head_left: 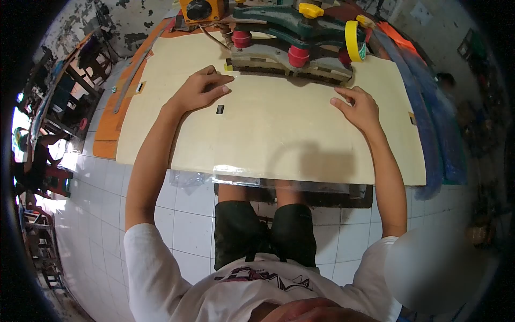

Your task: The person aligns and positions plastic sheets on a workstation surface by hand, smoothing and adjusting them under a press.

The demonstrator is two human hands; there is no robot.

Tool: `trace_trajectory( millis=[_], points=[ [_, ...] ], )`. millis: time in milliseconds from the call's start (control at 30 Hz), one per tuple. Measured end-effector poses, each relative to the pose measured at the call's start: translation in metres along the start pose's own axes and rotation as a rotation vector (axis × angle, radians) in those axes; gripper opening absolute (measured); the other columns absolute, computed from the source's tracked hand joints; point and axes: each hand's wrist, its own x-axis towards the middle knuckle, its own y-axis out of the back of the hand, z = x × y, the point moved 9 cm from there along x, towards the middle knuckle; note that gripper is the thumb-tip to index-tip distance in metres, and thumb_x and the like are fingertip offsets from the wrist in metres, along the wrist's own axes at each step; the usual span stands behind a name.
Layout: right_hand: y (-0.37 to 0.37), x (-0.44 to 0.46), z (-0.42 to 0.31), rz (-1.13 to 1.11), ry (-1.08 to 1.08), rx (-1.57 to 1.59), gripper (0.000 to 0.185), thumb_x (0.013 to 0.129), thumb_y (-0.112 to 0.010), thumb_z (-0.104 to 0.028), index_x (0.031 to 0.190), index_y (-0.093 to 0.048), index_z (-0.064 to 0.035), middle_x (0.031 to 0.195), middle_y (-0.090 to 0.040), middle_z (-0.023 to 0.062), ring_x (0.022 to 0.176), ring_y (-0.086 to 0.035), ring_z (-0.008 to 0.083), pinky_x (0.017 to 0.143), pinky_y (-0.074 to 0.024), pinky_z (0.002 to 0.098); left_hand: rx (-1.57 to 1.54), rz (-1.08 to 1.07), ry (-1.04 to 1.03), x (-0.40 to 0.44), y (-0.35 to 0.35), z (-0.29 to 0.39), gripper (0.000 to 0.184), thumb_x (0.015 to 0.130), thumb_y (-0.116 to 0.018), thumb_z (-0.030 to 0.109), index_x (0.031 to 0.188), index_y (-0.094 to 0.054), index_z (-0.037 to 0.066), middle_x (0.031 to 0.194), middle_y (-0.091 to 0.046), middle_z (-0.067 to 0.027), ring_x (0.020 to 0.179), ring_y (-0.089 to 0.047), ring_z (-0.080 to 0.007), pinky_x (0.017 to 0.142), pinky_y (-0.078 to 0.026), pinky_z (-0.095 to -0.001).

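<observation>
Covering much of an orange table (106, 144), a pale yellow sheet (284, 129) lies flat beneath both the left hand (199, 90) and the right hand (359, 110), its front edge well to the near side of each. Machine (289, 33), green and grey, stands just beyond the hands and mostly between them. Its long lower bar (268, 59) sits over the sheet's far part, left fingertips near one end, right fingertips near the other. Clear plastic (188, 180) shows below the sheet's front edge, well to the near side of the left hand. Left hand: index finger stretched toward the bar, thumb parted from it, nothing pinched. Right hand: fingers loosely bent, thumb and forefinger apart, nothing held. Cannot tell whether either presses down or only hovers. Yellow ring (352, 41) beyond the right hand, at that end of the machine. Smallest: black patch (220, 109) on the sheet, just nearer than the left fingertips. Judgement: step in hand looks like placing or steadying the sheet at the bar; next move seems to call for light, even guidance from both hands, fingertips clear of the bar.
</observation>
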Motion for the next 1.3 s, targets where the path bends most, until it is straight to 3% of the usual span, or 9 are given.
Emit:
trace_trajectory(
  millis=[367,500,667,800,900,967,1067,1133,1300],
  points=[
    [0.002,-0.002,-0.003,0.005,0.006,-0.016,0.047,0.076,-0.072,-0.052,0.110,-0.073,-0.0190,0.085,-0.062,0.0060,0.081,-0.063,0.0222,0.072,-0.0498,0.0374,0.093,0.010,-0.023,-0.001,0.001,0.004,0.040,0.087,-0.066,0.033,0.120,-0.067,0.009,0.079,-0.053,-0.0142,0.073,-0.054,-0.0268,0.070,-0.045,-0.0358],
    [0.003,-0.003,-0.003,0.076,0.057,-0.001,0.038,0.078,-0.074,-0.045,0.101,-0.075,-0.0143,0.079,-0.064,0.0054,0.072,-0.062,0.0209,0.067,-0.0493,0.0345,0.006,0.090,-0.070,-0.004,0.003,-0.003,0.030,0.087,-0.063,0.025,0.104,-0.069,0.001,0.080,-0.058,-0.0147,0.070,-0.055,-0.0246,0.065,-0.046,-0.0344],
    [0.072,-0.022,0.006,0.659,0.154,0.337,0.015,0.084,-0.072,-0.014,0.082,-0.072,0.0001,0.067,-0.066,0.0071,0.058,-0.057,0.0119,0.058,-0.0454,0.0276,-0.088,0.200,0.059,-0.006,0.025,-0.019,0.016,0.081,-0.057,0.012,0.081,-0.062,-0.003,0.067,-0.061,-0.0125,0.059,-0.052,-0.0154,0.057,-0.044,-0.0303],
    [0.132,-0.047,0.048,1.032,-0.041,0.471,0.022,0.089,-0.067,-0.016,0.080,-0.071,0.0036,0.077,-0.069,0.0052,0.071,-0.057,0.0099,0.067,-0.0460,0.0271,-0.058,0.190,0.022,-0.010,0.025,-0.024,0.018,0.080,-0.058,0.014,0.079,-0.062,-0.004,0.066,-0.060,-0.0131,0.059,-0.052,-0.0158,0.057,-0.044,-0.0301],
    [0.167,-0.043,0.119,0.999,-0.234,0.497,0.032,0.088,-0.068,-0.030,0.087,-0.071,0.0021,0.083,-0.069,0.0041,0.073,-0.058,0.0108,0.069,-0.0466,0.0270,-0.079,0.174,0.057,-0.009,0.030,-0.015,0.022,0.078,-0.059,0.019,0.075,-0.059,-0.003,0.069,-0.062,-0.0132,0.064,-0.056,-0.0197,0.063,-0.047,-0.0341],
    [0.158,-0.036,0.166,0.579,-0.515,0.388,0.048,0.086,-0.066,-0.046,0.101,-0.071,-0.0006,0.098,-0.071,0.0100,0.085,-0.065,0.0204,0.077,-0.0496,0.0333,0.015,0.127,0.158,-0.014,0.027,-0.007,0.021,0.078,-0.059,0.017,0.078,-0.063,-0.003,0.072,-0.066,-0.0150,0.065,-0.060,-0.0222,0.066,-0.050,-0.0344],
    [0.153,-0.042,0.252,0.112,-0.508,-0.256,0.061,0.084,-0.060,-0.054,0.114,-0.067,-0.0010,0.117,-0.063,0.0272,0.113,-0.060,0.0391,0.094,-0.0458,0.0450,0.084,0.009,0.166,-0.009,0.025,-0.017,0.021,0.082,-0.057,0.014,0.087,-0.068,-0.003,0.081,-0.070,-0.0154,0.073,-0.066,-0.0241,0.073,-0.053,-0.0342],
    [0.155,-0.072,0.331,-0.081,-0.677,-0.424,0.071,0.076,-0.069,-0.057,0.116,-0.065,0.0012,0.117,-0.062,0.0277,0.115,-0.059,0.0379,0.096,-0.0451,0.0441,0.069,-0.003,0.155,-0.012,0.027,-0.015,0.023,0.084,-0.058,0.017,0.092,-0.070,-0.001,0.083,-0.070,-0.0163,0.075,-0.067,-0.0262,0.074,-0.053,-0.0352],
    [0.169,-0.123,0.371,0.012,-0.712,-0.241,0.082,0.066,-0.077,-0.060,0.117,-0.065,0.0026,0.121,-0.063,0.0229,0.116,-0.059,0.0333,0.099,-0.0439,0.0403,0.108,-0.085,0.216,-0.033,0.023,0.002,0.028,0.087,-0.058,0.021,0.103,-0.071,0.001,0.096,-0.071,-0.0175,0.088,-0.069,-0.0305,0.082,-0.054,-0.0370]
  ],
)
